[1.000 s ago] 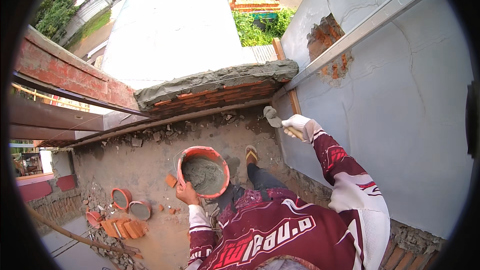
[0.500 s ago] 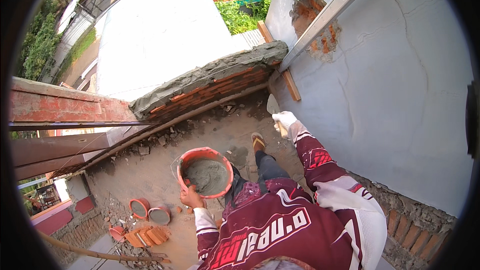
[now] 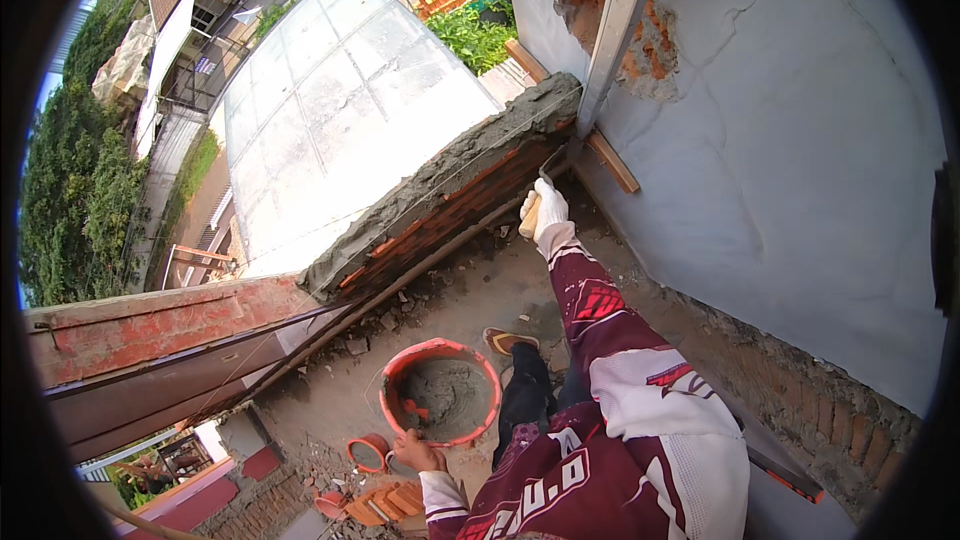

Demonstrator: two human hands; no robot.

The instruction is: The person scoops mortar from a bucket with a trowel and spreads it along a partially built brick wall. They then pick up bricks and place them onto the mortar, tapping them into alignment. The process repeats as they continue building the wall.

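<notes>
My bare left hand (image 3: pixel 418 452) is closed on the near rim of an orange bucket (image 3: pixel 492 380), which holds grey wet mortar (image 3: pixel 455 395). My right hand (image 3: pixel 547 206), in a white glove, grips a trowel by its wooden handle (image 3: pixel 530 220). The trowel's blade, partly seen edge-on past the glove, is close to the right end of a low brick wall (image 3: pixel 440 215). A thick, rough layer of mortar (image 3: pixel 440 175) lies along the top of that wall. Whether the blade touches the bricks I cannot tell.
A string runs along the wall's top. A metal straightedge (image 3: pixel 615 30) leans on the cracked grey wall (image 3: pixel 800 160), beside a wood piece (image 3: pixel 612 162). Near my left arm are a smaller bucket (image 3: pixel 370 455) and several bricks (image 3: pixel 385 505). Rubble litters the floor.
My right hand has moved forward with the trowel to the low wall's right end. The view has shifted. My left hand keeps its hold on the bucket, whose mortar now looks lower on one side.
</notes>
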